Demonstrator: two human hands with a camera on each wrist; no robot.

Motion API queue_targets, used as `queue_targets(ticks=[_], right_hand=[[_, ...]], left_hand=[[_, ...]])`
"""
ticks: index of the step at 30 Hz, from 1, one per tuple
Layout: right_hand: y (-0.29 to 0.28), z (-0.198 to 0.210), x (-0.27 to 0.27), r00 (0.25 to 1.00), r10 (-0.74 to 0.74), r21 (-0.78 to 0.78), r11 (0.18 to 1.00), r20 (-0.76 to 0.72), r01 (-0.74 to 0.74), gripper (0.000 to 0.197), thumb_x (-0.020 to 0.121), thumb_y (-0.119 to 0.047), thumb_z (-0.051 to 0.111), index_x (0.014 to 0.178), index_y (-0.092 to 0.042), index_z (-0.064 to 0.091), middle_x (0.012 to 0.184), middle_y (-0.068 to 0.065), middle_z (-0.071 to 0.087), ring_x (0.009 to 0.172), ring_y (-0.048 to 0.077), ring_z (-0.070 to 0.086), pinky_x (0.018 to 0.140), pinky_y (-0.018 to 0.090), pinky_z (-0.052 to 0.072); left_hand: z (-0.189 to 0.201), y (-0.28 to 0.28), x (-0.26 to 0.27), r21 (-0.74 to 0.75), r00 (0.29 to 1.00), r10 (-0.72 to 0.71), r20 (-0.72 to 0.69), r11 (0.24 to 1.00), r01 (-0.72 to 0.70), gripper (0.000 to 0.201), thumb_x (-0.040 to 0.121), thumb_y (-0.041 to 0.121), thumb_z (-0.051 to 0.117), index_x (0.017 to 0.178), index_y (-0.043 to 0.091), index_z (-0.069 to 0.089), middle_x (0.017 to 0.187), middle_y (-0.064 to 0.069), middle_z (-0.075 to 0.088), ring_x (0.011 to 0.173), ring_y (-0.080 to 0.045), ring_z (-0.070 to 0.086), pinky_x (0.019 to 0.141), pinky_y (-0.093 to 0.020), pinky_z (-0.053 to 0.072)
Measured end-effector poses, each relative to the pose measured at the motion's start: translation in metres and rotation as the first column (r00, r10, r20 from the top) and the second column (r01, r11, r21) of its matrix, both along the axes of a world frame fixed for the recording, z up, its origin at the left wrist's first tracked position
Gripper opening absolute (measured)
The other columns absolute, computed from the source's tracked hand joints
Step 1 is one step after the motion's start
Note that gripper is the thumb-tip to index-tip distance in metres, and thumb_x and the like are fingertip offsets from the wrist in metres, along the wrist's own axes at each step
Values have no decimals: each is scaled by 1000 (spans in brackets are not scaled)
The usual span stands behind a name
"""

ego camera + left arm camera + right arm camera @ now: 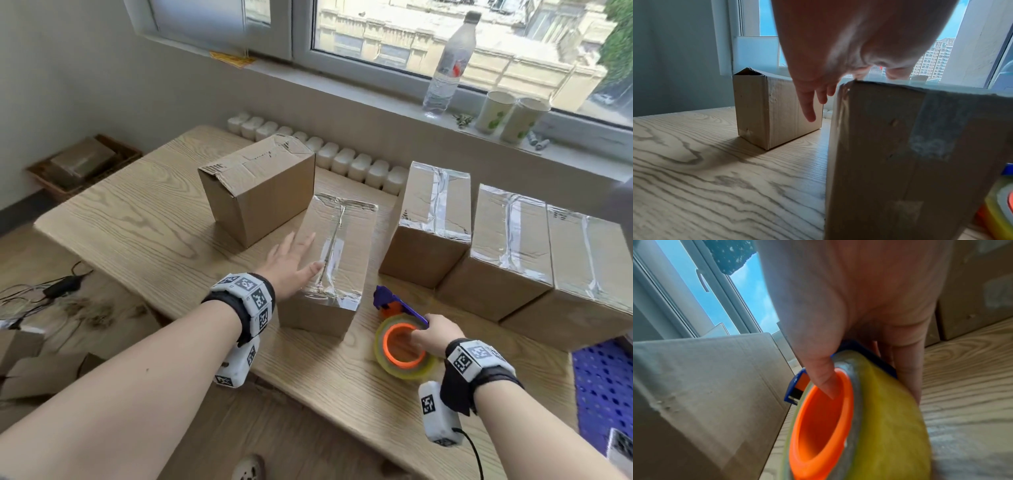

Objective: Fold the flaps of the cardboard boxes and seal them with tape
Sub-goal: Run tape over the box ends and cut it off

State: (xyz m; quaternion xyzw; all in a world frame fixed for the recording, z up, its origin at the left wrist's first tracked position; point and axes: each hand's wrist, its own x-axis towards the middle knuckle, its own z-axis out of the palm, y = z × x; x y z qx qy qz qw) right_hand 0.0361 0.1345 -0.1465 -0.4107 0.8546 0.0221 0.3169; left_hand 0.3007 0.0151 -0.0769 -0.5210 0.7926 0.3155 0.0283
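Observation:
A taped cardboard box [329,267] stands in the middle of the table, clear tape along its top seam. My left hand [291,263] lies flat with straight fingers on that box's left top edge; the left wrist view shows the hand [813,97] reaching past the box [910,154]. My right hand [436,334] grips the tape dispenser [402,346], a yellowish roll on an orange core with a blue cutter, thumb inside the core [824,382], low over the table. An untaped box [257,185] with closed, worn flaps stands behind to the left.
Three taped boxes [435,219] stand in a row on the right of the wooden table [137,222]. A water bottle [448,65] and two paper cups [493,111] sit on the windowsill. A blue crate [603,387] is at the right, a basket [82,164] and cables on the floor at left.

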Motion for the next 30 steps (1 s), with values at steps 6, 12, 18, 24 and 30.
queue_targets(ticks=[6, 12, 18, 24, 30], right_hand=[[-4, 5, 2, 996, 29, -15, 999, -84, -31, 54, 87, -29, 56, 138, -17, 41, 130, 14, 53, 118, 31, 52, 95, 32, 43], [-30, 66, 45, 976, 193, -512, 831, -101, -217, 45, 95, -29, 51, 139, -26, 45, 139, 6, 44, 126, 23, 44, 103, 31, 35], [-35, 96, 101, 896, 400, -396, 804, -194, -444, 51, 83, -60, 57, 128, -36, 55, 110, -4, 41, 101, 17, 54, 92, 29, 43], [-39, 95, 119, 869, 416, -317, 814, -268, -487, 66, 70, -65, 66, 124, -28, 54, 107, -1, 41, 92, 25, 58, 85, 33, 49], [-44, 92, 124, 838, 422, -258, 816, -347, -517, 61, 72, -66, 62, 114, -23, 52, 105, 1, 43, 87, 25, 60, 74, 32, 49]], left_hand=[[-2, 0, 1, 34, 1000, -16, 19, 999, 15, 63, 94, 61, 23, 148, 45, -6, 159, -3, -13, 146, -32, 2, 117, -51, 11], [3, -6, 8, 46, 996, -74, 39, 996, 73, 65, 91, 65, 23, 146, 47, -6, 160, -10, 2, 144, -30, 18, 117, -46, 20], [21, -4, 16, -30, 953, -217, 214, 973, 228, 73, 88, 71, 22, 148, 43, -7, 143, -11, 46, 121, -27, 52, 94, -36, 45], [32, 1, 16, -65, 900, -279, 335, 946, 317, 86, 83, 76, 32, 148, 40, -11, 129, -14, 57, 108, -28, 59, 78, -32, 43], [27, -5, 15, -136, 865, -307, 397, 912, 386, 98, 76, 82, 38, 150, 36, -8, 118, -10, 62, 102, -26, 61, 75, -31, 44]])
